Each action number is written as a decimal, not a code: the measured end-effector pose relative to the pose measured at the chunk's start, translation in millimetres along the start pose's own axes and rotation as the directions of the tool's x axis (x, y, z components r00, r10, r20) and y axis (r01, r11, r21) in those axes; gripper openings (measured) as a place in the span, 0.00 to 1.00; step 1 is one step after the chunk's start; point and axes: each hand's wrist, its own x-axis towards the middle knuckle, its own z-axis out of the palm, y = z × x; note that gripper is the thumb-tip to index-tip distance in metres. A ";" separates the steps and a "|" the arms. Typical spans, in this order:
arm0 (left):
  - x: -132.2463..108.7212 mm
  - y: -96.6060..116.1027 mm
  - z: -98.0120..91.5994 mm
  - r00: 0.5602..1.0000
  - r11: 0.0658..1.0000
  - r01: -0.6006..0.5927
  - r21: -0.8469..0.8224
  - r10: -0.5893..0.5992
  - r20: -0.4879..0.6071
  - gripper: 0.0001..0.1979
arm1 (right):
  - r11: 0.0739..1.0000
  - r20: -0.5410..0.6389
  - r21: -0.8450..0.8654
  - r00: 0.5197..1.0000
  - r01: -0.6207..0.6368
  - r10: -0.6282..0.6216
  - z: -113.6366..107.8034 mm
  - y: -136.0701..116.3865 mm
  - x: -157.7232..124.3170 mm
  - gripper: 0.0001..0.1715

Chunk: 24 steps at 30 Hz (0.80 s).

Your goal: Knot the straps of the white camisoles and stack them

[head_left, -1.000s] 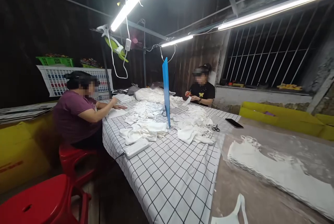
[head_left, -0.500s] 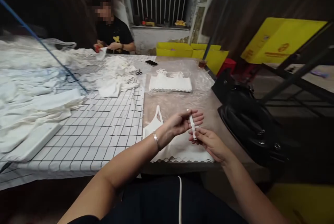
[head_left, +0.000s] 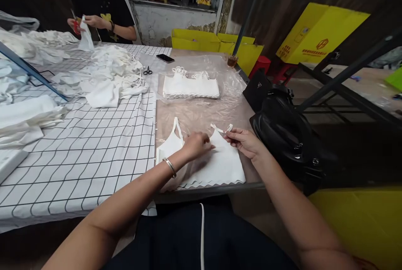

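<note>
A white camisole with thin straps and a wavy hem lies flat near the table's front edge. My right hand pinches its right shoulder strap between thumb and fingers, and the strap's end loops up above them. Over the middle of the garment is my left hand, wearing a silver bangle; its fingers are loosely bent and apart, with nothing visible in them. The left strap stands up in a loop behind that hand.
Further back lies a stack of white camisoles on clear plastic. Nearby are a phone, small black scissors and heaped white garments. A black bag sits at the right edge. Across the table, a person holds red-handled scissors and white cloth.
My left hand has left the strap and moved down-left over the camisole. My right hand still holds the strap, now nearer the garment's top. The view has shifted right.
</note>
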 end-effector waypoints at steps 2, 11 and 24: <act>-8.2 0.1 9.8 1.000 0.988 -0.026 0.155 0.026 -0.001 0.14 | 0.999 -0.017 -0.050 1.000 0.006 -0.006 -3.8 0.8 7.8 0.20; 2.7 11.7 23.6 0.996 0.997 -0.002 0.075 -0.005 0.093 0.13 | 0.920 0.068 -0.378 0.994 0.104 -0.085 -8.0 26.3 11.4 0.16; 5.0 12.3 32.8 0.998 1.000 0.023 -0.007 -0.022 0.057 0.09 | 0.701 0.227 -0.640 0.949 0.314 -0.218 -12.2 31.5 9.1 0.08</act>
